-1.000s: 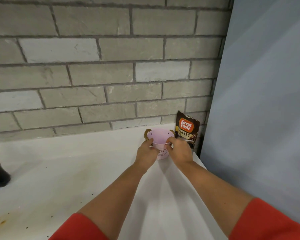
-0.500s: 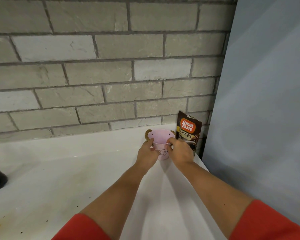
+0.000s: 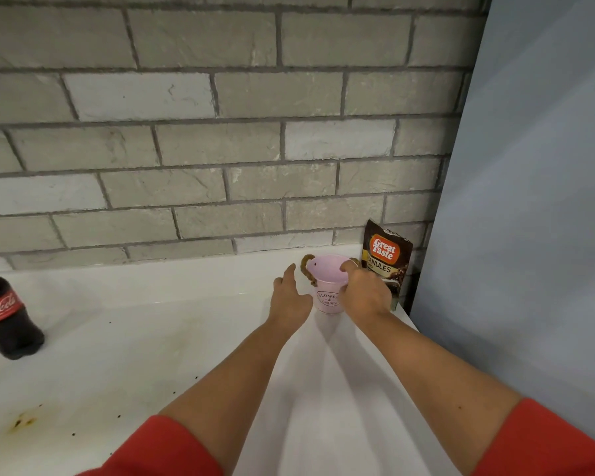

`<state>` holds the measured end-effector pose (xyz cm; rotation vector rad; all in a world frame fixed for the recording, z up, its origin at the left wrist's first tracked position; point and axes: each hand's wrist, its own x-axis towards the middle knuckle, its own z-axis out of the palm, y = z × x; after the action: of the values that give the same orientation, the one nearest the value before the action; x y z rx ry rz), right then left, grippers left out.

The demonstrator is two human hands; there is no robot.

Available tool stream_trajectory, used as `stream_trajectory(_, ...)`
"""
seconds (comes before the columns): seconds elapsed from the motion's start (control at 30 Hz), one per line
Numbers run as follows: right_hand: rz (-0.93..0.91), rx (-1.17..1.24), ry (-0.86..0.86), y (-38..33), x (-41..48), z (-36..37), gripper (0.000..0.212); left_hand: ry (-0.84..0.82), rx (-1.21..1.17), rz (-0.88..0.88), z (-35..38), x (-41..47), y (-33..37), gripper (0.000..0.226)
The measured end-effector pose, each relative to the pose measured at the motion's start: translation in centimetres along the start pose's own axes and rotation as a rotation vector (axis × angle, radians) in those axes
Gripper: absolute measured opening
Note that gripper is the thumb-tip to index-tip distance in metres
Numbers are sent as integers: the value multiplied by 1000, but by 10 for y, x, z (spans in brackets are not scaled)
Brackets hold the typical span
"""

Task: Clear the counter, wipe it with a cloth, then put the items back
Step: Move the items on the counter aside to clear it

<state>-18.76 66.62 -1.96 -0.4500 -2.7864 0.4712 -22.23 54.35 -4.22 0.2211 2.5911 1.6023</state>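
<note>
Pink metal bucket [image 3: 327,285], right hand [image 3: 366,297] pinching its rim, left hand [image 3: 289,298] loose-fingered beside

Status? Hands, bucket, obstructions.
Left hand open, beside bucket. Right hand grips bucket rim; bucket upright. Coffee pouch close behind right hand; cola bottle far left.

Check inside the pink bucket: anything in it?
Only bare pink inner wall shows in the pink bucket, plus a finger of the right hand hooked over its rim. The bottom is hidden by the near wall, so contents there cannot be ruled out.
</note>
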Motion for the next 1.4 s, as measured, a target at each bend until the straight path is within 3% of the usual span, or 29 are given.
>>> stream_trajectory(0.27, -114, 59, -90, -52, -22, 15, 28, 84, 109, 15, -51, -23, -10, 56)
stream_trajectory(0.73, -351, 131, -252, -176, -83, 58, 32, 362, 322, 53, -220, -52, -64, 53)
stream_trajectory(1.0, -449, 134, -393, -245, -111, 75, 34, 532, 753, 90, -333, -44, -82, 52)
stream_trajectory(1.2, -507, 102, -453, -264, -128, 91, 45, 455, 926, -11, -384, -37, -107, 66)
stream_trajectory(1.4, -474, 101, -460, -262, -135, 97, 49, 384, 859, -102, -412, -27, -120, 68)
